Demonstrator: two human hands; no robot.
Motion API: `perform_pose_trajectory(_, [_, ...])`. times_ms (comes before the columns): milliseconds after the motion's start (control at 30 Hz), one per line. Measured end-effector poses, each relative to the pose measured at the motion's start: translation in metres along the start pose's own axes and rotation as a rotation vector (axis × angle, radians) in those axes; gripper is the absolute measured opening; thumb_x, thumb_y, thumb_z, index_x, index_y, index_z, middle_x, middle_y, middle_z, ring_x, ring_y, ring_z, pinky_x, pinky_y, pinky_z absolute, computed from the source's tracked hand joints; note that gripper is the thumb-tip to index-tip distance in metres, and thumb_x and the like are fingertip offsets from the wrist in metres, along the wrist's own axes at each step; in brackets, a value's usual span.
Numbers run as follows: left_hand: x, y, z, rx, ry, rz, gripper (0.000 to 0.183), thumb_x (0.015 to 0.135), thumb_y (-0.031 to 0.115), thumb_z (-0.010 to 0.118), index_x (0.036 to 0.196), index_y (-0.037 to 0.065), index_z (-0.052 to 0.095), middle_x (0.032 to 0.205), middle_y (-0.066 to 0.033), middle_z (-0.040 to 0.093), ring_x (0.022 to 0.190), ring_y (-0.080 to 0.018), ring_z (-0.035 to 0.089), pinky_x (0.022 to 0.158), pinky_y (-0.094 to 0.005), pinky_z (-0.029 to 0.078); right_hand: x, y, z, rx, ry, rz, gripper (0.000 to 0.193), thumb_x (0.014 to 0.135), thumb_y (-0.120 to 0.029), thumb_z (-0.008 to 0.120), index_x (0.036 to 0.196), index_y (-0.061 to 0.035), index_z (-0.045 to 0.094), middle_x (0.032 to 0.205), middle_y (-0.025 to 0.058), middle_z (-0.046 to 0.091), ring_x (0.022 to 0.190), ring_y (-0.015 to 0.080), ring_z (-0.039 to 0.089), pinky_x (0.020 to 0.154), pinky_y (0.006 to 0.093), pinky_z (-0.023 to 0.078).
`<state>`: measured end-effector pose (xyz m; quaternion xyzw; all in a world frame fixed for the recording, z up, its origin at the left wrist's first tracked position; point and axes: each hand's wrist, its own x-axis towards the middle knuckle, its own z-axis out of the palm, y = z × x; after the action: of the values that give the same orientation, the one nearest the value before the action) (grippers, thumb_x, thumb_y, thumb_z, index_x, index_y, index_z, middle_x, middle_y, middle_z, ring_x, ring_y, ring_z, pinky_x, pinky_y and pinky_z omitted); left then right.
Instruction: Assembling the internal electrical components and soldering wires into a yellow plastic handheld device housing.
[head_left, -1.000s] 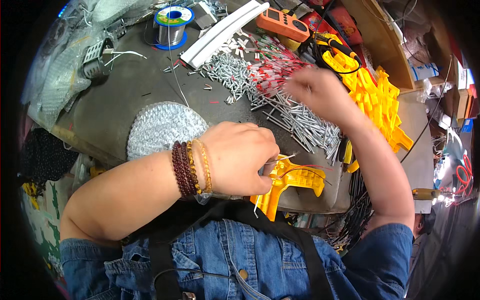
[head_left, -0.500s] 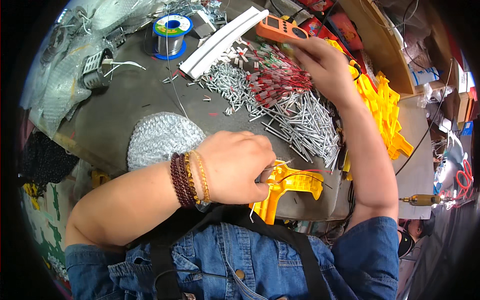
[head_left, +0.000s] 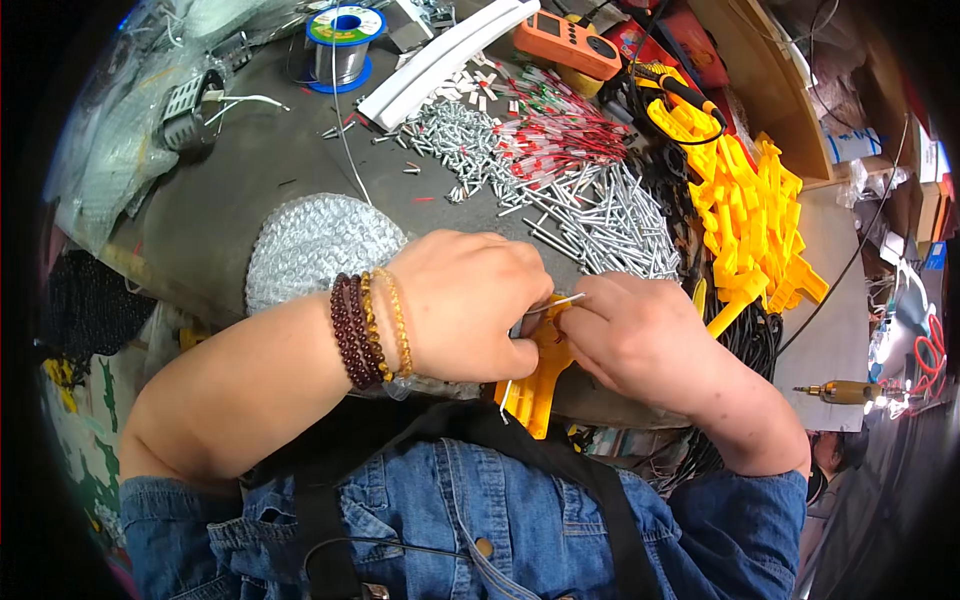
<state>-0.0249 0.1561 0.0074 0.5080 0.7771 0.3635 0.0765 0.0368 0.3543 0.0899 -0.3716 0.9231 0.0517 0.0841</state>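
Observation:
My left hand (head_left: 470, 305), with beaded bracelets at its wrist, grips a yellow plastic housing (head_left: 535, 390) close to my body. White wire (head_left: 505, 398) sticks out below its fingers, and another pale wire end (head_left: 568, 301) shows between both hands. My right hand (head_left: 640, 328) is closed at the housing's right side, fingertips pinched together; what they hold is hidden. Beyond it lie long screws (head_left: 615, 225), a heap of short screws (head_left: 455, 140) and small red-wired parts (head_left: 565, 140). An orange handheld meter (head_left: 567, 45) stands at the back.
To the left sits a bubble-wrap roundel (head_left: 320, 250), with a solder spool (head_left: 340, 60) farther back. Several yellow housings (head_left: 745, 215) are piled at the right, near black cables (head_left: 745, 345). A white plastic strip (head_left: 450, 62) lies at the back, and a screwdriver-like tool (head_left: 840, 392) hangs at far right.
My right hand has come back from beside the orange meter to the yellow housing, its fingers now closed there. My left hand keeps its grip, and the view has shifted slightly.

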Motion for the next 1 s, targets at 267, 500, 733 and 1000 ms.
perform_pose_trajectory(267, [0.0,0.002,-0.004,-0.012,-0.042,-0.022,0.023,0.072,0.027,0.069,0.081,0.008,0.062,0.101,-0.0092,0.065,0.093,-0.0309,0.064,0.081,-0.0411,0.052,0.008,0.014,0.011,0.244,-0.105,0.154,0.016,0.078,-0.019,0.068,0.077,-0.0046,0.062,0.079,0.0097,0.059,0.076,0.0282,0.064,0.065,0.0401,0.053])
perform_pose_trajectory(500, [-0.003,0.001,0.003,0.02,0.004,-0.013,0.021,0.072,0.027,0.07,0.082,0.009,0.062,0.094,-0.008,0.064,0.091,-0.0311,0.064,0.078,-0.042,0.052,0.003,0.041,0.032,0.928,-0.215,0.544,0.035,0.081,-0.034,0.077,0.087,-0.0004,0.066,0.082,0.0105,0.067,0.074,0.0194,0.064,0.066,0.0356,0.05])
perform_pose_trajectory(733, [0.0,0.0,0.001,-0.017,-0.029,-0.039,0.021,0.072,0.026,0.069,0.079,0.009,0.061,0.096,-0.0086,0.065,0.091,-0.032,0.064,0.078,-0.043,0.052,0.014,0.049,0.027,0.79,-0.476,0.49,0.048,0.082,-0.047,0.071,0.079,0.0012,0.067,0.07,0.0123,0.064,0.064,0.019,0.059,0.06,0.0362,0.046])
perform_pose_trajectory(1000, [0.001,-0.002,-0.001,-0.038,-0.001,-0.006,0.019,0.084,0.025,0.066,0.081,0.006,0.062,0.098,-0.0092,0.066,0.093,-0.0319,0.063,0.08,-0.0415,0.051,-0.003,0.035,0.02,0.702,-0.132,0.441,0.026,0.082,-0.03,0.074,0.083,-0.004,0.073,0.07,0.0108,0.065,0.066,0.0242,0.063,0.063,0.0353,0.049])
